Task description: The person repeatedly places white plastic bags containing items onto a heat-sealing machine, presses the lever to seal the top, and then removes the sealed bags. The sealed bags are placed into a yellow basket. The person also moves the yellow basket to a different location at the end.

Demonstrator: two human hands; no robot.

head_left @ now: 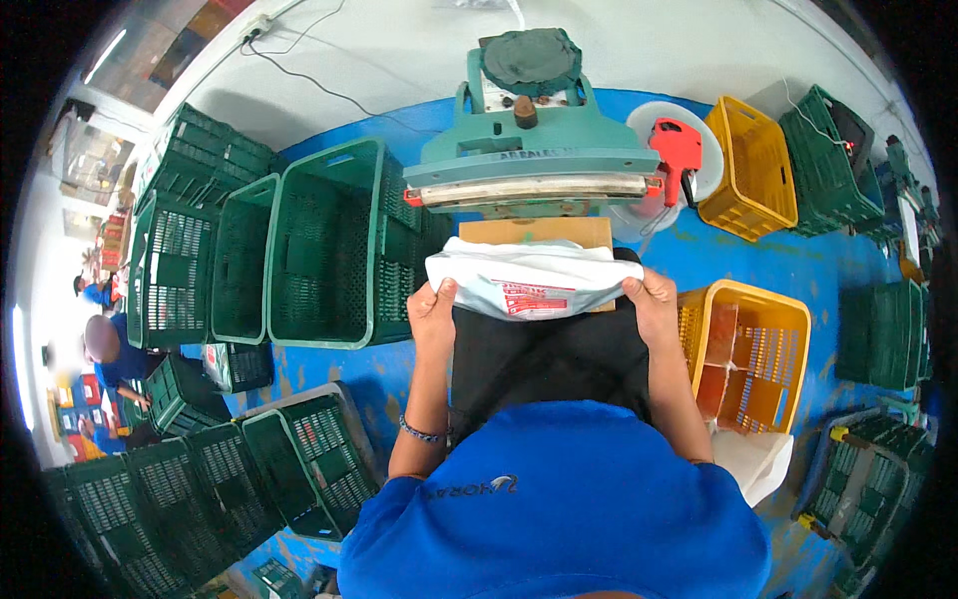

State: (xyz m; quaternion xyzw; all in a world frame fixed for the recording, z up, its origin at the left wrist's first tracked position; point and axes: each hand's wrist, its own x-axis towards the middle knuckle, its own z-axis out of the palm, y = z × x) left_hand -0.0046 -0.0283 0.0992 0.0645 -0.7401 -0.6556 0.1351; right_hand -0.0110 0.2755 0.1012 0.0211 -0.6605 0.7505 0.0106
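Blue floor (743,262) surrounds a green bar sealer (539,168) beyond the grip. The left hand (432,315) and right hand (655,307) pinch a white plastic bag (534,283) by its ends, between them; uneven pull could wrinkle it.

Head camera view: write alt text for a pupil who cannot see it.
A person's left hand and right hand hold a white bag by its ends before a green machine. Green crates stand on both sides, yellow crates on the right.
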